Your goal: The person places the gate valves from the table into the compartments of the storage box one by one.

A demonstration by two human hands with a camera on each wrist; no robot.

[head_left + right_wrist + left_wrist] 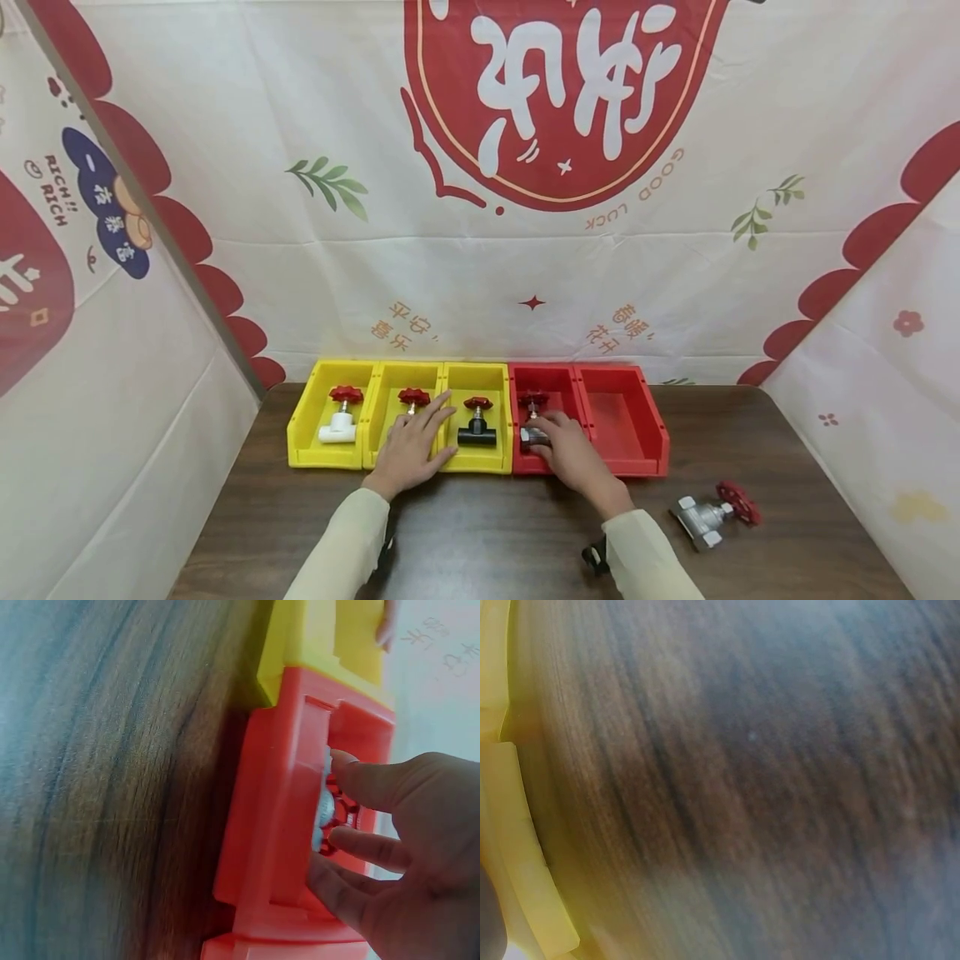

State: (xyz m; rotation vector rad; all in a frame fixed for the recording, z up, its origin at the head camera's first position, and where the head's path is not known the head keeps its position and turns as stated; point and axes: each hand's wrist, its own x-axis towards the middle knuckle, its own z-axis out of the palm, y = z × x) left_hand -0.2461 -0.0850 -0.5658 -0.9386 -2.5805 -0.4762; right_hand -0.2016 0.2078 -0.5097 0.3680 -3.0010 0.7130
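Note:
My right hand point(573, 454) reaches into the left red bin point(289, 825). In the right wrist view its thumb and fingers pinch the two ends of a grey metal gate valve point(325, 808) with a red handwheel, which lies low in that bin. My left hand point(408, 450) lies over the front of the middle yellow bin point(375, 454) with its fingers spread, reaching to the divider. Under it a valve with a red handwheel point(414, 397) is mostly hidden. Right of that hand, a black valve point(477, 429) sits in another yellow bin point(495, 460).
A white valve point(341, 427) with a red handwheel sits in the leftmost yellow bin point(303, 454). The right red bin point(615, 417) stands at the row's end. Another metal gate valve point(703, 518) lies on the wooden table point(480, 542) at right. A printed cloth point(480, 275) hangs behind.

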